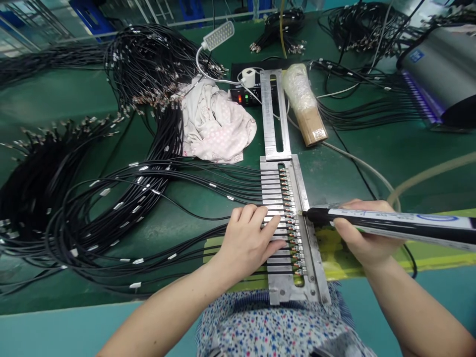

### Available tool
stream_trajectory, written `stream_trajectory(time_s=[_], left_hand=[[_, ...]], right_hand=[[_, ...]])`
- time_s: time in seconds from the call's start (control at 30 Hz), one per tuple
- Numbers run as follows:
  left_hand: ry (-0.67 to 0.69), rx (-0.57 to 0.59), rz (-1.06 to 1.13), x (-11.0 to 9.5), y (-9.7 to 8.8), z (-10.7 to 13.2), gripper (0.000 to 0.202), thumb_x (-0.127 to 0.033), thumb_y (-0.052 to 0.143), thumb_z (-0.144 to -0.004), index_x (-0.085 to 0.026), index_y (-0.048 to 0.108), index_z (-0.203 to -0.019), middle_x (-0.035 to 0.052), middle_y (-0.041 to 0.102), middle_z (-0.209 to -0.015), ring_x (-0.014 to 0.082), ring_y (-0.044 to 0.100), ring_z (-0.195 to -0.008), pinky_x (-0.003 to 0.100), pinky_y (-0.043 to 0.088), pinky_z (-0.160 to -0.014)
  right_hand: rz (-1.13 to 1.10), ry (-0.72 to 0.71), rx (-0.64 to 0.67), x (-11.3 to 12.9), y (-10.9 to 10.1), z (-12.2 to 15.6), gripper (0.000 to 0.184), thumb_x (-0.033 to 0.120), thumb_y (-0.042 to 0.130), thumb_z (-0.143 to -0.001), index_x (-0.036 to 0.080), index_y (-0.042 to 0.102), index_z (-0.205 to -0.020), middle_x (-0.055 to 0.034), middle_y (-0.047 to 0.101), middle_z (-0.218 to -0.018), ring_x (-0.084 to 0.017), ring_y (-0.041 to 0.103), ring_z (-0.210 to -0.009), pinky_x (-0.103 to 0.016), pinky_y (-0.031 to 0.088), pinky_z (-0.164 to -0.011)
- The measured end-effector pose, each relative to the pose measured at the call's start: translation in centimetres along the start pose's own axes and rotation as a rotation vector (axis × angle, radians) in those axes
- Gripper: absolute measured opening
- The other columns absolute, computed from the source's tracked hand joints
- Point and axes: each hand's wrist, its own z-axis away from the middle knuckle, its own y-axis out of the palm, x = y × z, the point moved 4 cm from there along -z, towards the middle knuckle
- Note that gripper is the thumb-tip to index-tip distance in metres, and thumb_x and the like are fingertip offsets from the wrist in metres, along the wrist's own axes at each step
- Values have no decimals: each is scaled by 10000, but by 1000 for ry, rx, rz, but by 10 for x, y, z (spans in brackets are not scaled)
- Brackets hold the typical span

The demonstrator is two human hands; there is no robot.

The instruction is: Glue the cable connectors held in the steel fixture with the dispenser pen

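Label (397,216) on the tool (394,224) the right hand (368,245) clamped looked unreadable to me — left hand (247,237), fingers (272,224) apart, lay over cables (275,272).

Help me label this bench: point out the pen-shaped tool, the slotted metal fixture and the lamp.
Pen-shaped tool (394,222), head view: middle of its barrel.
Slotted metal fixture (309,243), head view: bare long side rail.
Lamp (218,35), head view: its LED head.

Label (394,216) on black tube (427,231): too blurred for me
Blue sticker (416,55) on grey housing (448,59): I can't read it
Cable tags (105,192): unreadable to me
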Motion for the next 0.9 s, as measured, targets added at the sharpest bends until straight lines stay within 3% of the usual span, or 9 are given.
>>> stream_trajectory(time_s=[0.17, 0.37, 0.67, 0.9], left_hand=[[-13, 14, 14, -1, 0, 0, 407, -469, 443, -896, -179, 546, -1163, 100, 546, -1086, 262, 432, -960, 389, 345, -747], [-18, 28, 27, -1, 1, -1, 430, -483, 448, -890, -171, 538, -1172, 95, 550, -1093, 264, 433, -947, 390, 344, -737], [-18, 22, 46, -1, 1, 1, 419, -475, 455, -890, -171, 537, -1167, 93, 548, -1100, 264, 430, -957, 392, 342, -752], [-19, 23, 47, 0, 2, 0, 426, -479, 460, -886, -170, 535, -1169, 94, 550, -1093, 266, 432, -955, 391, 342, -752]], right_hand=[[63, -118, 8, 1, 0, 8, 224, 155, 709, -660, 252, 586, -820, 0, 592, -702, -192, 591, -591, -357, 498, -523], [130, -135, 37, 2, 2, 8, 202, 151, 704, -680, 255, 582, -803, -7, 596, -716, -196, 589, -617, -362, 490, -545], [71, -45, 59, -8, 2, 14, 215, 175, 715, -677, 262, 585, -824, -17, 581, -717, -218, 587, -628, -393, 482, -535], [76, -52, 69, -2, 0, 13, 191, 185, 703, -690, 255, 575, -814, -12, 573, -708, -206, 586, -610, -388, 480, -538]])
